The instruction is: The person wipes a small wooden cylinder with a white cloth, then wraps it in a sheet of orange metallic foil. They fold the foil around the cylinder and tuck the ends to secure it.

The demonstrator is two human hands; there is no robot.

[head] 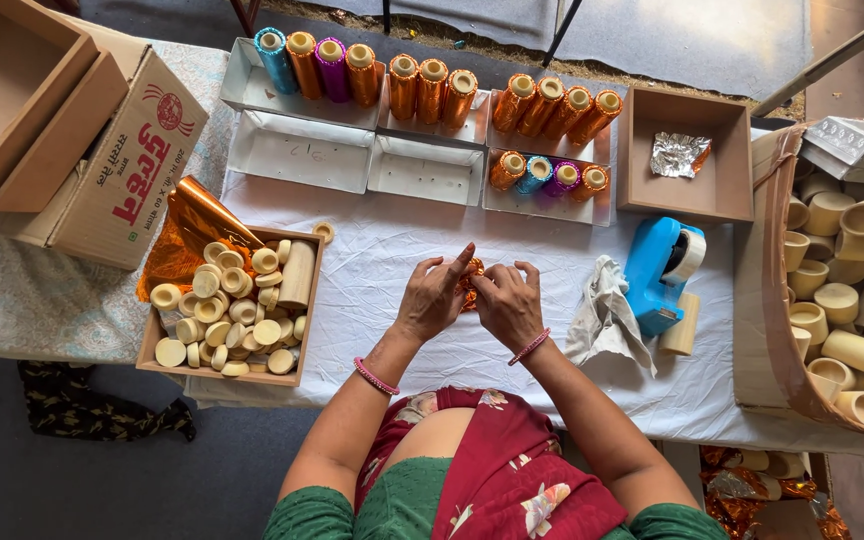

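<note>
both hands, left hand (430, 300) and right hand (508, 303), pinch a small orange foil-wrapped piece (469, 283) at table centre. the thin foil could tear or slip under tight fingers; the tape dispenser (660, 272) sits at three o'clock.

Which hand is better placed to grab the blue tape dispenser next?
Probably the right hand: the blue tape dispenser sits on its side, past the grey cloth. The left hand would have to cross over.

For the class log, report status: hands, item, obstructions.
Left hand and right hand together, fingers pinching orange foil-wrapped piece. White cloth beneath. Nothing in the way.
</note>
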